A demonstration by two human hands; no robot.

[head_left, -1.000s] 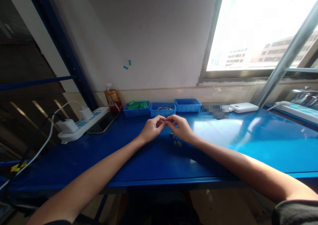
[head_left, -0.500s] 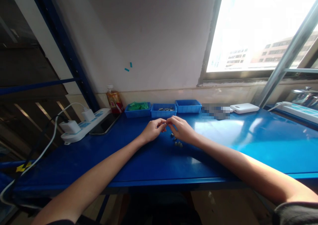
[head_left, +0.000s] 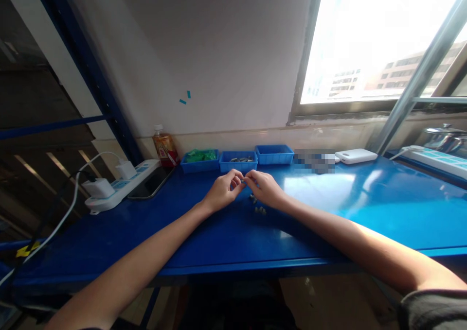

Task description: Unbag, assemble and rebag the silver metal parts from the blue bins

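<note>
My left hand (head_left: 226, 189) and my right hand (head_left: 263, 188) meet fingertip to fingertip above the blue table (head_left: 204, 242). Both are closed in a pinch around something tiny that the fingers mostly hide. Several small greyish metal-looking pieces (head_left: 260, 210) lie on the tabletop just below my right hand, and a few more (head_left: 253, 199) sit close under its fingers. Straight behind the hands stands a blue bin (head_left: 238, 166) with small metallic parts in it.
Left of that bin is another blue bin (head_left: 200, 166) with green plastic; on its right, a third (head_left: 275, 159). A drink bottle (head_left: 165, 147), a phone (head_left: 150, 184) and a power strip (head_left: 120, 194) stand at left. A white flat device (head_left: 355, 156) lies at back right.
The view has shifted slightly. My hands stay together, with small finger movements; the left fingers are now a little more raised and curled.
</note>
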